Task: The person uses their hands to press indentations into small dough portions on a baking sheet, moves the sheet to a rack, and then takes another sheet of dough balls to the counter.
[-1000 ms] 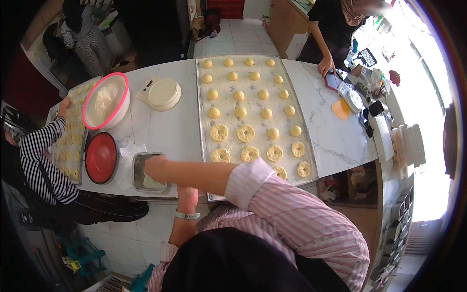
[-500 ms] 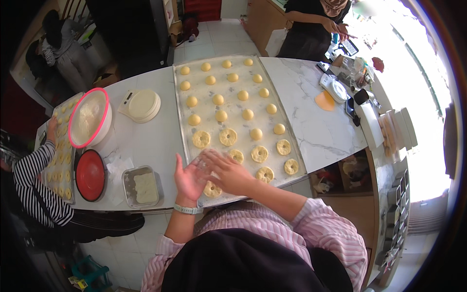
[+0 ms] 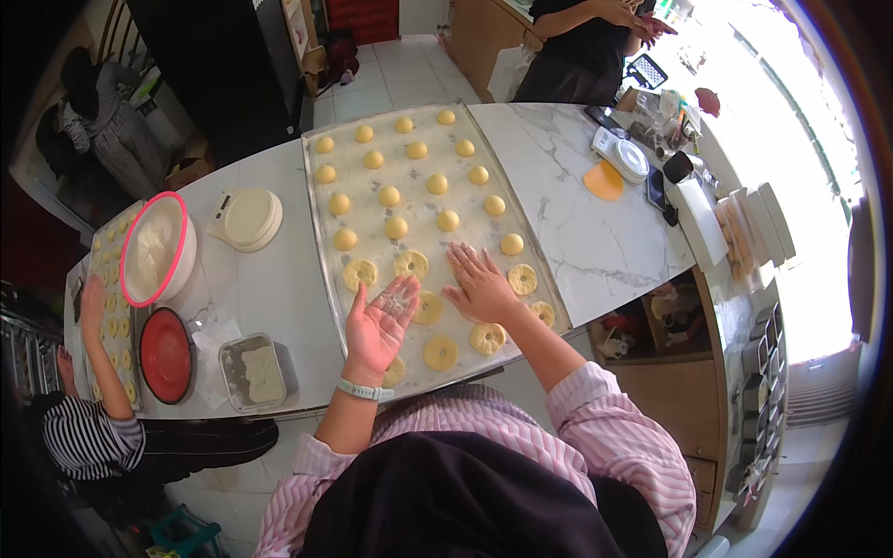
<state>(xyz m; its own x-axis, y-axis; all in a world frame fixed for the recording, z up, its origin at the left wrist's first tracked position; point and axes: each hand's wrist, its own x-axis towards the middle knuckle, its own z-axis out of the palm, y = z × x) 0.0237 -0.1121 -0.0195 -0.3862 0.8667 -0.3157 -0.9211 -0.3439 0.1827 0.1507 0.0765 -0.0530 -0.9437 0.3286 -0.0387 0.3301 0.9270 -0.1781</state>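
A large metal tray [image 3: 423,205] holds rows of round dough balls [image 3: 396,228] at its far part and flattened dough rings [image 3: 361,273] nearer me. My right hand [image 3: 484,286] lies palm down over the tray, fingers stretched, covering the spot between a dough ball [image 3: 512,244] and a ring [image 3: 486,338]. What is under the palm is hidden. Palm up and dusted with white powder, my left hand [image 3: 379,330] hovers above the near rings with its fingers apart. It holds nothing.
Left on the marble table [image 3: 279,307] are a pink-rimmed bowl [image 3: 181,249], a red bowl [image 3: 167,355], a scale [image 3: 249,219] and a tub of powder [image 3: 256,374]. Another person's hand [image 3: 93,302] is over a second tray. A second scale [image 3: 625,158] stands at the right.
My hands have parted from touching each other. The right one has moved forward onto the tray, while the left stays palm up. The view has shifted slightly. The left co-worker's arm has moved.
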